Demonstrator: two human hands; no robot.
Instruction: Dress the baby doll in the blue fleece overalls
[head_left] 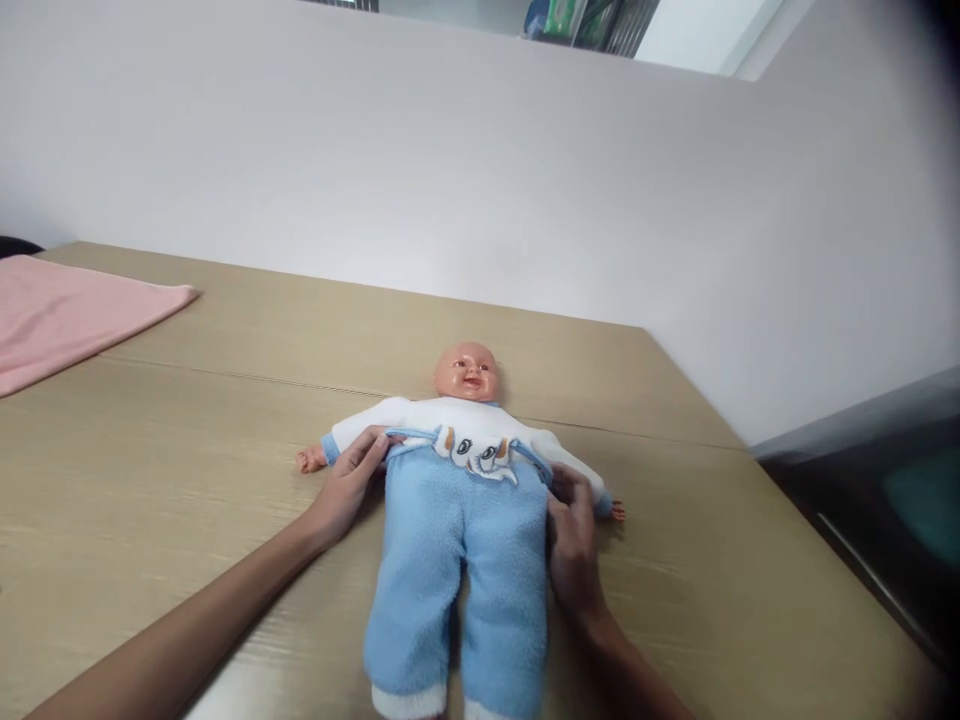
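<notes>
A baby doll (466,372) lies on its back on the table, arms spread, head away from me. It wears a white top (375,418) with blue cuffs and fuzzy light-blue trousers (465,520) with white hems. An animal face with eyes and ears decorates the front at the waist. My left hand (352,485) pinches the trousers' waistband at the doll's side on the left. On the opposite side, my right hand (574,530) grips the waistband edge, its fingers curled and partly hidden.
A pink cloth (82,310) lies on the wooden table (247,420) at the far left. Beyond the table's back edge stands a pale wall (337,170) with an opening at the top. A dark object (862,490) stands past the right edge.
</notes>
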